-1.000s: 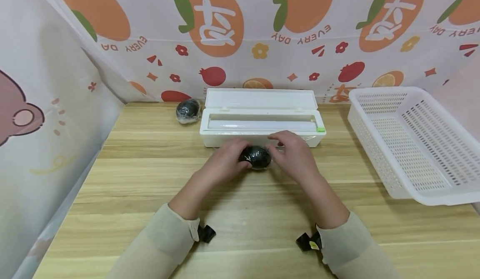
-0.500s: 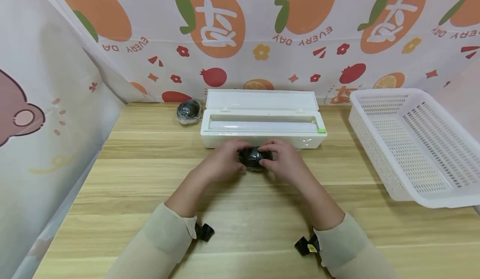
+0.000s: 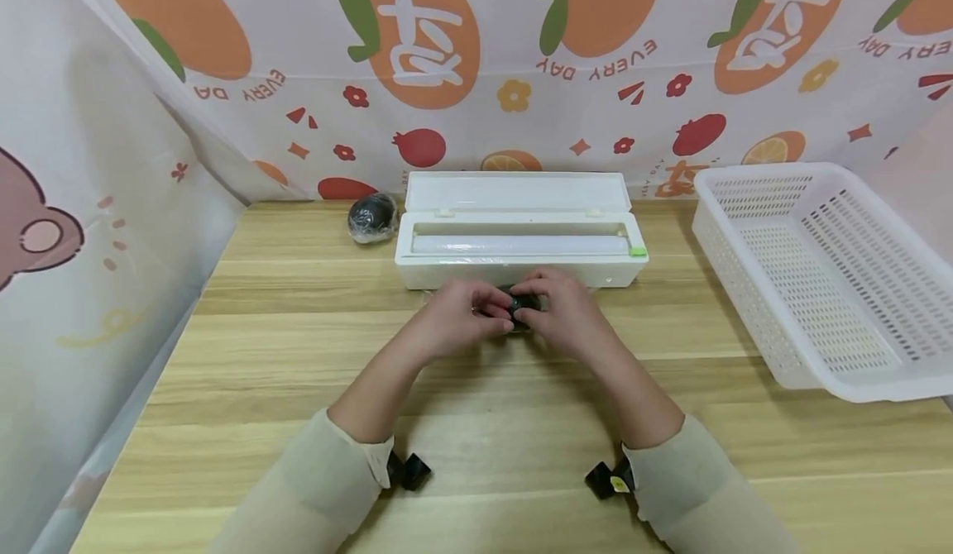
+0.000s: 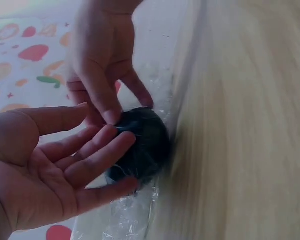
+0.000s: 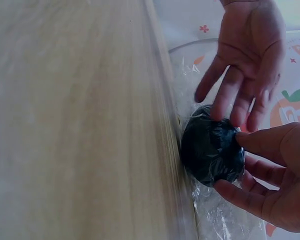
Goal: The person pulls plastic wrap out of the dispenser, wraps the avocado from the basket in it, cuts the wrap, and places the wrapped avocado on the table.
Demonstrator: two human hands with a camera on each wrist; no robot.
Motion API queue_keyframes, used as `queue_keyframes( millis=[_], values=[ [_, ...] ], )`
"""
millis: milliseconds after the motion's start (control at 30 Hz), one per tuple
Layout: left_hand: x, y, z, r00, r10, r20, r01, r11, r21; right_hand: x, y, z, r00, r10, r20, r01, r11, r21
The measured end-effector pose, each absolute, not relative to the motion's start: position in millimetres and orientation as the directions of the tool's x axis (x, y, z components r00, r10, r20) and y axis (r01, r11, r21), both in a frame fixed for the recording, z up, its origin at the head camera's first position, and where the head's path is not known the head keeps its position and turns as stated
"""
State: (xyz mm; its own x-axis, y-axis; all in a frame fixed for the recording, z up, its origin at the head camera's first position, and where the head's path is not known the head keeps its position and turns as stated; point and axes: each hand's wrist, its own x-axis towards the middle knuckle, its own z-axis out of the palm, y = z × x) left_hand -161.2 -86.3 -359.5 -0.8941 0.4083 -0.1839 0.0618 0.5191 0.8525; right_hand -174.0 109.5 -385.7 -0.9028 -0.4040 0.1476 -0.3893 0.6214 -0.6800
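Observation:
A dark, oval, avocado-like fruit sits wrapped in clear cling film, its loose ends spread beside it. My right hand holds the fruit, thumb and fingers on either side of it. Fairly straight fingers of my left hand lie against the fruit's film-covered surface, the thumb standing away from it. Much of the fruit is hidden by both hands in the head view. Just behind them is a white cling film dispenser, lid raised, with a film roll inside.
Another film-wrapped dark fruit lies left of the dispenser. A white perforated plastic basket stands at the right of the wooden table. A fruit-printed curtain hangs behind the table.
My right hand, earlier apart from the fruit, has closed in and now holds it. My left fingers have moved from its left side to the right, across it.

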Motion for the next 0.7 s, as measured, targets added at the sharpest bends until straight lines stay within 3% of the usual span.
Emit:
queue_keyframes(
  millis=[233, 500, 700],
  values=[
    [-170, -93, -371, -0.922, 0.328, -0.206, -0.011, 0.509, 0.861, -176, 108, -386, -0.907, -0.402, 0.127, -0.373, 0.624, -0.686],
    [-180, -106, -378, -0.963, 0.223, -0.150, 0.004, 0.571, 0.821, -177, 110, -386, -0.913, -0.392, 0.112, -0.359, 0.642, -0.677],
    [-180, -109, -381, -0.966, 0.213, -0.147, 0.014, 0.610, 0.792, -177, 111, -390, -0.906, -0.399, 0.140, -0.380, 0.623, -0.684]
  ],
)
